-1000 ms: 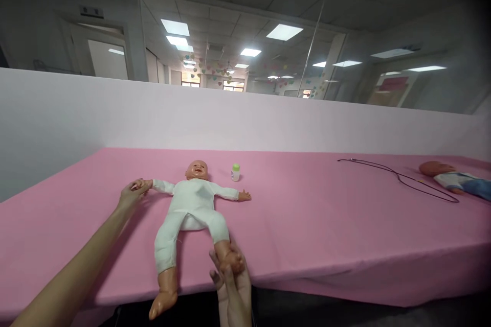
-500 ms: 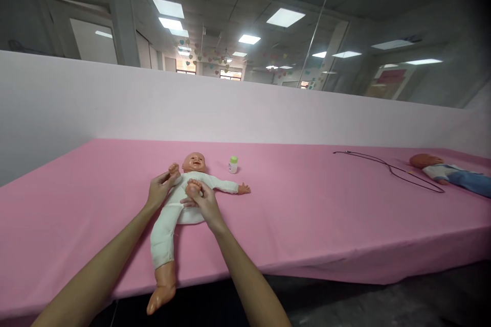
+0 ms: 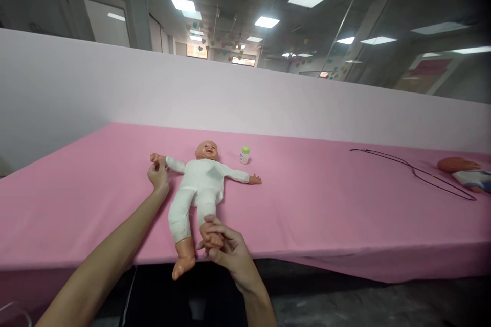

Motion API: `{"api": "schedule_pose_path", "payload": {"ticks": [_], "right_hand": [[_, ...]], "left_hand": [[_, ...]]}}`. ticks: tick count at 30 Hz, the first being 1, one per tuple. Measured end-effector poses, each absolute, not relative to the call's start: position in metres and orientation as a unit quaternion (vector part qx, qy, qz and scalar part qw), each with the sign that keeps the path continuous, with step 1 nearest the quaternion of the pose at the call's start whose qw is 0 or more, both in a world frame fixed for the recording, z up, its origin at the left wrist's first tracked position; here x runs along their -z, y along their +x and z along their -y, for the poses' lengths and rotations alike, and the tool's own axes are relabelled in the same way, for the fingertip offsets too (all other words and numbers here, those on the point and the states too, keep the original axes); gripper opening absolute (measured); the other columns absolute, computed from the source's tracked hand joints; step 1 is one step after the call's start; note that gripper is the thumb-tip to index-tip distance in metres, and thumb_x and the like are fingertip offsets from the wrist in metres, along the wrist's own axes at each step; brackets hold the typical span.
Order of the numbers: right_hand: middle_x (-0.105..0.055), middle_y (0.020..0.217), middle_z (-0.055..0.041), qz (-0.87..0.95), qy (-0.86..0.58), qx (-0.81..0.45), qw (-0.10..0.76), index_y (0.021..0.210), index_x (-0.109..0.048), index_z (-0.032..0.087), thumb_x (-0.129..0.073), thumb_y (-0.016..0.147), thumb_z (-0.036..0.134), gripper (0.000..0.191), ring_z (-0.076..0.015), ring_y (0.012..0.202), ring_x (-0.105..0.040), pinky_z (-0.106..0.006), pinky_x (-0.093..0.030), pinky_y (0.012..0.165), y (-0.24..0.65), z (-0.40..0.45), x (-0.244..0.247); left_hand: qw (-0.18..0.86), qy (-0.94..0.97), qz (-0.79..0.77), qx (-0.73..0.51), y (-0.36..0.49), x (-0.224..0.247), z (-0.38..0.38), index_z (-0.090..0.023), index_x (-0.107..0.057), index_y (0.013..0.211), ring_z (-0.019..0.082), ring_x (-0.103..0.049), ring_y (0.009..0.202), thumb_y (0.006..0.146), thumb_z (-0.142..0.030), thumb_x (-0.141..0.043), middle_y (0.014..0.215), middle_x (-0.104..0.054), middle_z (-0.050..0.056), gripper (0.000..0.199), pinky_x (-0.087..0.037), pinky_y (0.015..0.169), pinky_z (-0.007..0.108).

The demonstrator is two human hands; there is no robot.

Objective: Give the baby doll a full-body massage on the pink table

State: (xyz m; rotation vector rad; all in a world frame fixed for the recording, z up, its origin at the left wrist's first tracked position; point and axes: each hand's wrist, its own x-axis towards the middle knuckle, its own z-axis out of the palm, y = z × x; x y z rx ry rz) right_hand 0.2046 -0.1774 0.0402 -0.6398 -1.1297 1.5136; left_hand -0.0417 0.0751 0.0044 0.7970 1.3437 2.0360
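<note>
A baby doll with a white cloth body lies on its back on the pink-covered table, head toward the wall. My left hand is closed on the doll's hand at the left, holding that arm stretched out to the side. The fingers of my right hand wrap round the doll's foot at the right, near the table's front edge. Its other leg lies beside it, with the foot hanging past the edge. The doll's other arm points out to the right, untouched.
A small bottle with a green cap stands right of the doll's head. Farther right lie a thin dark cord and a second doll, cut off by the frame. A white wall with glass above borders the table's back.
The doll's hand and foot, held near its chest before, have moved apart. My left hand has drawn the arm outward left; my right hand has lowered the foot toward the front edge.
</note>
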Motion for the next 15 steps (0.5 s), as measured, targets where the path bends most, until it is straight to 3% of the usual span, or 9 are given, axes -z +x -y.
{"api": "schedule_pose_path", "payload": {"ticks": [3,7,9,11,15], "right_hand": [[-0.061,0.147,-0.0116,0.525,-0.269,-0.626,0.511,0.109,-0.084,0.023,-0.096,0.075,0.032,0.037,-0.0263,0.114,-0.072,-0.04,-0.06,0.099,0.2,0.165,-0.058],[-0.062,0.144,-0.0085,0.526,-0.27,-0.612,0.524,0.111,-0.083,0.022,-0.093,0.077,0.038,0.039,-0.0208,0.099,-0.073,-0.039,-0.064,0.092,0.186,0.107,-0.082],[-0.067,0.134,-0.0072,0.502,-0.288,-0.609,0.542,0.106,-0.083,0.02,-0.097,0.069,0.04,0.044,-0.0219,0.107,-0.07,-0.038,-0.063,0.096,0.178,0.075,-0.081],[-0.071,0.12,-0.0059,0.472,-0.295,-0.622,0.551,0.102,-0.083,0.018,-0.099,0.064,0.041,0.047,-0.0201,0.104,-0.069,-0.038,-0.062,0.099,0.174,0.054,-0.077],[-0.072,0.119,-0.0054,0.456,-0.294,-0.632,0.554,0.112,-0.081,0.02,-0.097,0.071,0.04,0.048,-0.0174,0.095,-0.073,-0.04,-0.061,0.101,0.184,0.065,-0.07]], "left_hand": [[0.24,0.336,-0.467,-0.781,-0.035,-0.011,-0.068,-0.015,-0.069,0.094,0.02,-0.067,0.087,0.084,-0.061,-0.072,0.094,-0.071,0.008,0.046,-0.057,0.084,0.033],[0.201,0.504,-0.432,-0.72,-0.019,-0.02,-0.054,-0.017,-0.073,0.092,0.021,-0.068,0.092,0.084,-0.051,-0.078,0.095,-0.073,0.007,0.035,-0.055,0.089,0.033],[0.198,0.572,-0.422,-0.675,-0.015,-0.021,-0.049,-0.018,-0.075,0.088,0.021,-0.068,0.089,0.083,-0.048,-0.079,0.092,-0.073,0.007,0.031,-0.054,0.087,0.033],[0.21,0.609,-0.422,-0.638,-0.014,-0.02,-0.047,-0.018,-0.076,0.087,0.021,-0.068,0.085,0.083,-0.047,-0.08,0.089,-0.074,0.007,0.03,-0.053,0.083,0.032],[0.25,0.559,-0.445,-0.653,-0.019,-0.019,-0.053,-0.016,-0.073,0.078,0.017,-0.061,0.072,0.083,-0.05,-0.08,0.076,-0.069,0.004,0.035,-0.051,0.072,0.03]]}}
